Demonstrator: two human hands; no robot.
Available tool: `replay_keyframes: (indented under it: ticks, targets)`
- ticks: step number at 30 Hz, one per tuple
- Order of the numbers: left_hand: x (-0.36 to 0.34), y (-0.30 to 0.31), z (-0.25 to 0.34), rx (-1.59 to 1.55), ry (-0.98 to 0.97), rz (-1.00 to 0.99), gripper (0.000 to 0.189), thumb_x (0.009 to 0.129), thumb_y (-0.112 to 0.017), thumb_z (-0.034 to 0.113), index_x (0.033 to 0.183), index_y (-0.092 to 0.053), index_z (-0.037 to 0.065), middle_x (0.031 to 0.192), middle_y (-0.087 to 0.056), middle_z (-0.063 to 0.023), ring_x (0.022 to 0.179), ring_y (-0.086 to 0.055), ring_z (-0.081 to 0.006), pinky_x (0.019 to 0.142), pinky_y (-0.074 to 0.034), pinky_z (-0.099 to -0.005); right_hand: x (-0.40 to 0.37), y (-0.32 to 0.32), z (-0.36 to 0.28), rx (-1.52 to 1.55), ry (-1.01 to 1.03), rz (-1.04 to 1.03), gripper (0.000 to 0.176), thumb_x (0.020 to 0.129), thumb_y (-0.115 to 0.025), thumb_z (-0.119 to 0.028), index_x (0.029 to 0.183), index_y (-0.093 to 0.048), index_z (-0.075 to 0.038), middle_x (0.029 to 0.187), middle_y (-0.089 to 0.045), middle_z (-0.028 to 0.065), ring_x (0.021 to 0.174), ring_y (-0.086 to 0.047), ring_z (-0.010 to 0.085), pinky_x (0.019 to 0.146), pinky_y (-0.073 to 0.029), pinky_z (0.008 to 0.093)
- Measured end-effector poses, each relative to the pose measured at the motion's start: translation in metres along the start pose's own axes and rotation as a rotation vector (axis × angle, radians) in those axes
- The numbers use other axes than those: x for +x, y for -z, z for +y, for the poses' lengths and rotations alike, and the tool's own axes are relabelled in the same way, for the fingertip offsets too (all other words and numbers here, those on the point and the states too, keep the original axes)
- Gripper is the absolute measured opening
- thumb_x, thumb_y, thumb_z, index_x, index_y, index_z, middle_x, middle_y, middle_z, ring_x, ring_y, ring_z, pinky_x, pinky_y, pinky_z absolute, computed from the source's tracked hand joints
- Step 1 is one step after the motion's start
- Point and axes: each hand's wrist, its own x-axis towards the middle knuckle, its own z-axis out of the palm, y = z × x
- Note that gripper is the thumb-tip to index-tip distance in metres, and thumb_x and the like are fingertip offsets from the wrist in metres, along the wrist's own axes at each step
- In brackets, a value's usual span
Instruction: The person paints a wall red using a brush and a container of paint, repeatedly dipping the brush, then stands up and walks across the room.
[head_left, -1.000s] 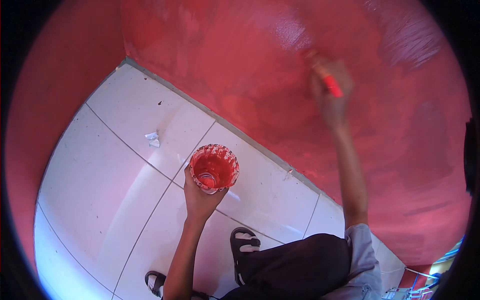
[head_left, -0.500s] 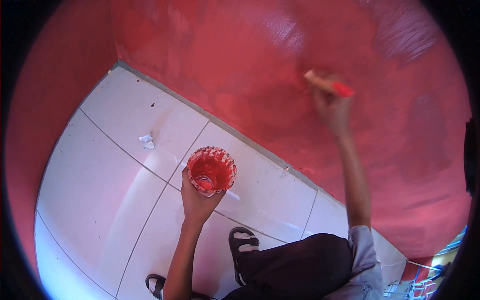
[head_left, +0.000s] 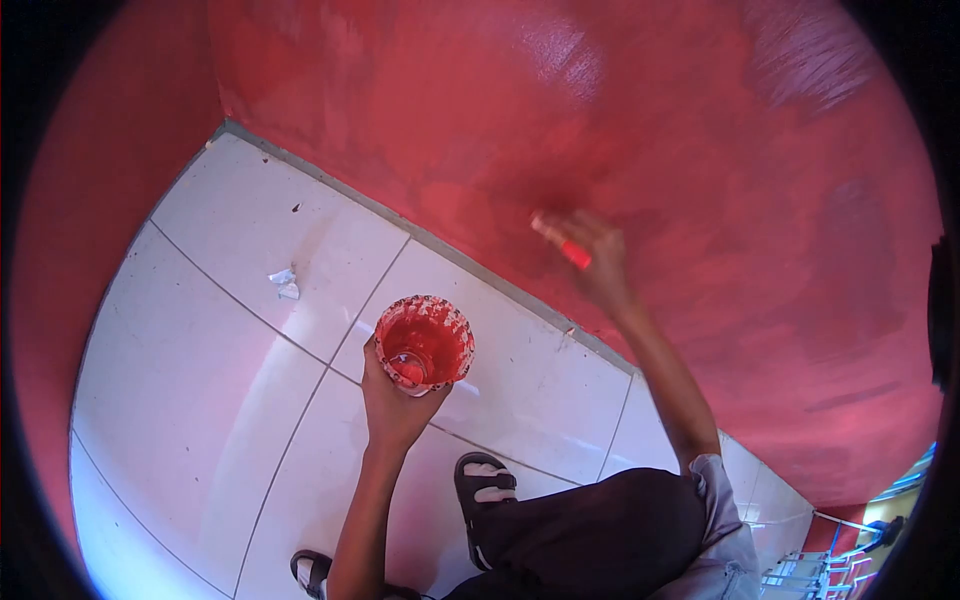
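Observation:
My left hand is wrapped round the lower side of a paint-smeared cup, holding it above the floor. Red paint coats the inside of the cup, and its rim is crusted with red and white. In my right hand is a paintbrush with a red handle end, held against or very near the red wall. Motion blurs the hand a little, and the bristles are hard to make out. Wet, shiny streaks show on the wall's upper part.
White floor tiles meet the wall along a grey edge strip. A crumpled white scrap lies on the tiles. My sandalled foot and bent knee are below. Pale metal frames stand at the lower right.
My right hand has swept the brush down and to the left across the wall, and the brush has turned in angle. The left hand and cup have barely moved.

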Motion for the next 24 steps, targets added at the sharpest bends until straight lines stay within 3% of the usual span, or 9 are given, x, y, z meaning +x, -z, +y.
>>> replay_keyframes:
  ticks: [3, 6, 9, 11, 14, 16, 19, 22, 24]
  targets:
    - [-0.001, -0.002, 0.001, 0.026, 0.01, 0.007, 0.086, 0.059, -0.087, 0.009, 0.132, -0.042, 0.003, 0.126, -0.055, -0.0136, 0.115, -0.056, -0.026, 0.097, -0.048, -0.0377, 0.05, 0.054, 0.018, -0.178, 0.08, 0.219, 0.029, 0.076, -0.07, -0.008, 0.103, -0.072, -0.016, 0.081, -0.064, 0.002, 0.071, -0.059, 0.0206, 0.058, -0.05, 0.0318]
    - [-0.002, -0.001, -0.001, 0.032, 0.01, 0.003, 0.086, 0.059, -0.087, 0.009, 0.132, -0.042, 0.003, 0.125, -0.056, -0.0136, 0.114, -0.057, -0.0262, 0.096, -0.048, -0.0378, 0.067, 0.087, -0.011, -0.313, -0.028, 0.369, 0.031, 0.074, -0.072, -0.009, 0.104, -0.072, -0.017, 0.083, -0.063, -0.0003, 0.073, -0.058, 0.0209, 0.057, -0.05, 0.0317]
    - [0.001, 0.0, -0.002, 0.012, -0.02, -0.008, 0.086, 0.059, -0.088, 0.009, 0.132, -0.042, 0.003, 0.125, -0.056, -0.0137, 0.114, -0.057, -0.0264, 0.096, -0.048, -0.0379, 0.026, 0.032, 0.002, -0.464, 0.071, 0.082, 0.03, 0.073, -0.073, -0.012, 0.103, -0.072, -0.018, 0.086, -0.061, -0.002, 0.074, -0.057, 0.0197, 0.053, -0.049, 0.032]
    - [0.001, 0.0, -0.004, -0.015, -0.031, -0.014, 0.087, 0.058, -0.088, 0.009, 0.132, -0.042, 0.003, 0.125, -0.056, -0.0138, 0.114, -0.057, -0.0265, 0.096, -0.048, -0.0378, -0.01, -0.007, -0.006, -0.391, 0.049, -0.098, 0.027, 0.074, -0.073, -0.014, 0.1, -0.072, -0.02, 0.09, -0.06, -0.0014, 0.075, -0.058, 0.0204, 0.049, -0.048, 0.0344]
    - [-0.001, -0.002, -0.001, 0.016, -0.026, 0.012, 0.087, 0.058, -0.088, 0.01, 0.132, -0.041, 0.003, 0.125, -0.056, -0.0139, 0.114, -0.057, -0.0266, 0.096, -0.048, -0.0378, -0.034, -0.04, -0.005, -0.001, -0.017, -0.211, 0.025, 0.075, -0.071, -0.013, 0.1, -0.071, -0.019, 0.085, -0.061, -0.0002, 0.075, -0.059, 0.0213, 0.05, -0.048, 0.0354]
    - [0.0, -0.004, 0.0, 0.044, -0.043, 0.032, 0.084, 0.059, -0.087, 0.01, 0.13, -0.042, 0.003, 0.122, -0.058, -0.0157, 0.112, -0.059, -0.0288, 0.093, -0.049, -0.0381, -0.008, -0.028, 0.008, -0.025, -0.039, -0.089, 0.025, 0.075, -0.071, -0.012, 0.099, -0.072, -0.019, 0.082, -0.061, 0.0002, 0.075, -0.059, 0.0219, 0.052, -0.048, 0.0355]
    - [-0.003, -0.008, 0.001, 0.07, -0.033, 0.049, 0.082, 0.06, -0.087, 0.01, 0.128, -0.042, 0.003, 0.12, -0.059, -0.0168, 0.11, -0.06, -0.0302, 0.091, -0.05, -0.0384, 0.064, 0.027, 0.026, -0.108, 0.127, 0.303, 0.025, 0.075, -0.07, -0.01, 0.098, -0.072, -0.018, 0.074, -0.06, 0.0005, 0.073, -0.059, 0.0211, 0.052, -0.047, 0.0352]
    - [-0.004, -0.01, -0.005, 0.065, -0.03, 0.058, 0.081, 0.059, -0.086, 0.01, 0.127, -0.042, 0.003, 0.12, -0.059, -0.0169, 0.109, -0.061, -0.0307, 0.091, -0.051, -0.0386, 0.086, 0.064, 0.001, -0.299, 0.055, 0.422, 0.024, 0.075, -0.07, -0.011, 0.098, -0.071, -0.018, 0.078, -0.06, -0.0001, 0.075, -0.059, 0.0206, 0.05, -0.047, 0.0355]
    - [-0.004, -0.009, -0.008, 0.055, -0.033, 0.056, 0.081, 0.059, -0.086, 0.01, 0.127, -0.042, 0.003, 0.119, -0.059, -0.0169, 0.109, -0.061, -0.0308, 0.091, -0.051, -0.0388, 0.069, 0.033, 0.004, -0.366, 0.096, 0.227, 0.024, 0.074, -0.07, -0.012, 0.098, -0.071, -0.017, 0.082, -0.061, -0.0006, 0.076, -0.059, 0.0203, 0.05, -0.049, 0.0355]
